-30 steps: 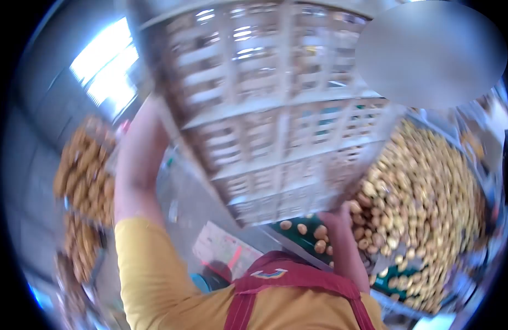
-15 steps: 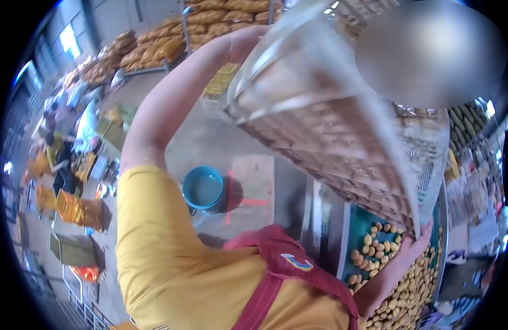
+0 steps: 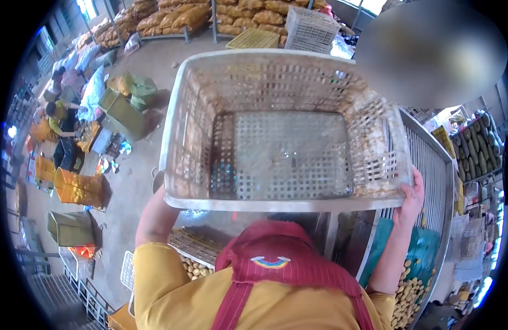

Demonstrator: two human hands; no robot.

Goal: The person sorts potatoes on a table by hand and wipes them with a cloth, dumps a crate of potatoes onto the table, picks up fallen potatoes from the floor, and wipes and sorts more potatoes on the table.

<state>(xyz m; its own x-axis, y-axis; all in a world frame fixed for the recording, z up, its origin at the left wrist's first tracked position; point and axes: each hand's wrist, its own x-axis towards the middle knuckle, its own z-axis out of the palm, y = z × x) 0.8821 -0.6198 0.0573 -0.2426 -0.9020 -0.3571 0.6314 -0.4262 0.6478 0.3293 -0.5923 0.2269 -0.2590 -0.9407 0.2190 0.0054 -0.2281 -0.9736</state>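
Note:
A large white slatted plastic crate [image 3: 287, 205], stained brown inside, is held up in front of my chest with its open top toward me. Nothing lies in it. My right hand [image 3: 412, 192] grips the crate's right corner, fingers over the rim. At the left corner, my left hand [image 3: 161, 190] is mostly hidden by the crate; my forearm reaches up to that corner. Beyond my right forearm, potatoes [image 3: 407, 302] lie on a green surface [image 3: 424, 247] beside a metal roller conveyor [image 3: 424, 154].
At the left, people [image 3: 64, 126] are among bags and open sacks [image 3: 78, 187]. Stacked orange sacks [image 3: 177, 19] and white crates [image 3: 310, 27] stand at the back. Another crate [image 3: 193, 245] with potatoes beside it is below my left arm. Green produce [image 3: 476, 146] fills a rack at the right.
The crate has swung from a steep tilt over the potatoes to in front of my chest, its open top now facing me. My view has turned, showing the conveyor and more floor.

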